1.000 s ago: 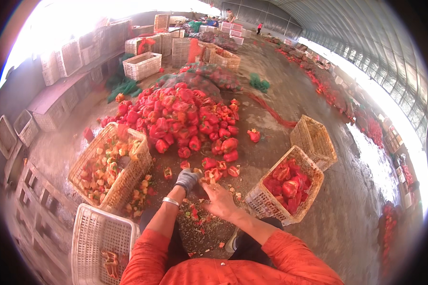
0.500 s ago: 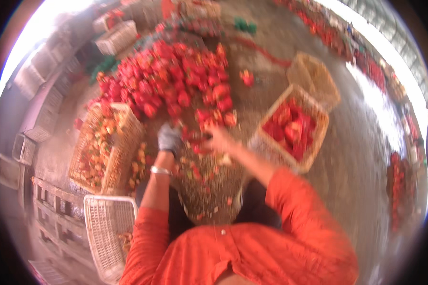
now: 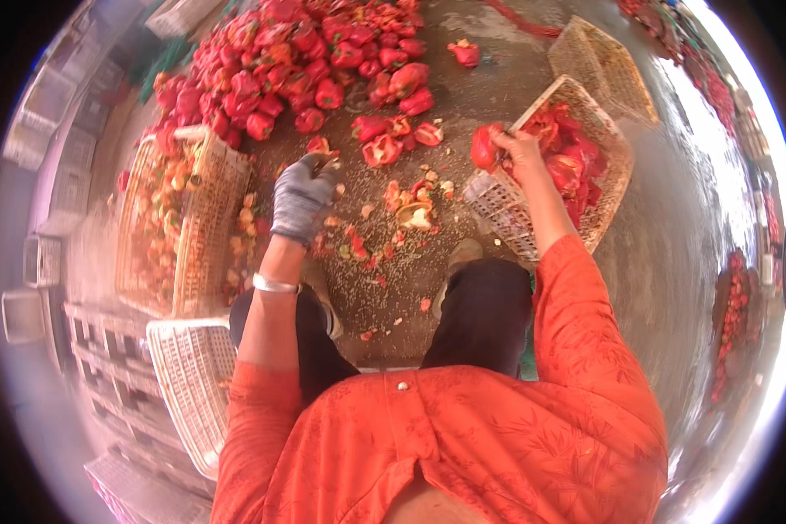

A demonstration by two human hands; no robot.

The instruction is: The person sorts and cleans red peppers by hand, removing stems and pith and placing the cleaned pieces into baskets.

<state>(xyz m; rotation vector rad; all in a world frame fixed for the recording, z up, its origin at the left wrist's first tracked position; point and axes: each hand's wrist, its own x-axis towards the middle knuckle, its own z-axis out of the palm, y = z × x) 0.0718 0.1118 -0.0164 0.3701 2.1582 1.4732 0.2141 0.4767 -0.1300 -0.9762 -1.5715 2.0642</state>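
My right hand [image 3: 526,155] grips a red bell pepper [image 3: 485,147] at the left rim of a plastic crate [image 3: 622,175]. Inside that crate lie red pepper pieces [image 3: 570,166]. On the left, my gloved left hand [image 3: 304,199] is curled closed over the floor, in front of a big heap of red bell peppers [image 3: 262,83]. A small red and white pepper piece [image 3: 320,147] shows by its fingertips; whether they hold it or something else is hidden. Between my hands, cut open peppers [image 3: 382,150] and a pale pepper core [image 3: 415,216] lie on the floor.
A yellowish basket [image 3: 189,253] full of pepper cores stands at my left, with a white crate [image 3: 192,375] nearer me. Another crate [image 3: 598,65] lies behind the right one. Seeds and scraps cover the floor between my feet. A wooden pallet [image 3: 113,367] lies far left.
My right hand has moved from beside the left one out to the right crate, carrying the red bell pepper. My left hand stays near the heap. The whole view has shifted.
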